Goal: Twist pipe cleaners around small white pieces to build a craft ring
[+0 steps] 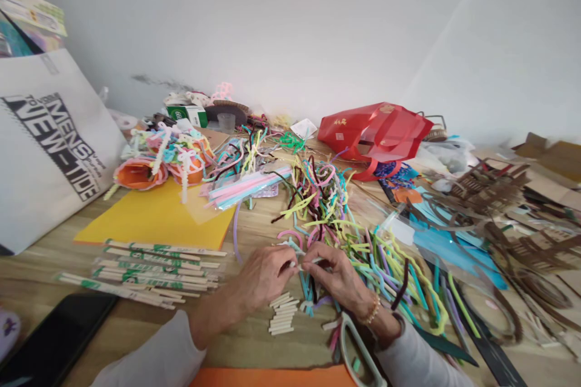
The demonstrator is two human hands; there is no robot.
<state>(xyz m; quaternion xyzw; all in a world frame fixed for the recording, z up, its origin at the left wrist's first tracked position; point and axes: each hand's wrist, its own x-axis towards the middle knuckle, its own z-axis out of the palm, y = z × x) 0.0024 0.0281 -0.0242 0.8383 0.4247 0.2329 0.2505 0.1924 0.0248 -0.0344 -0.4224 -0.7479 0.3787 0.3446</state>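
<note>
My left hand and my right hand meet over the middle of the table, fingers pinched together. Between their fingertips is something small and pale, too small to make out. Just below them lie several short cut wooden stick pieces in a rough stack. Coloured pipe cleaners are heaped behind my hands and spread to the right. Beneath my right wrist rests a pair of scissors with a pale handle, its dark blade pointing right.
Wrapped chopsticks lie left beside yellow sheets and a black phone. Orange paper is at the front edge. A white bag stands left, a red bag lies at the back, and brown strips clutter the right.
</note>
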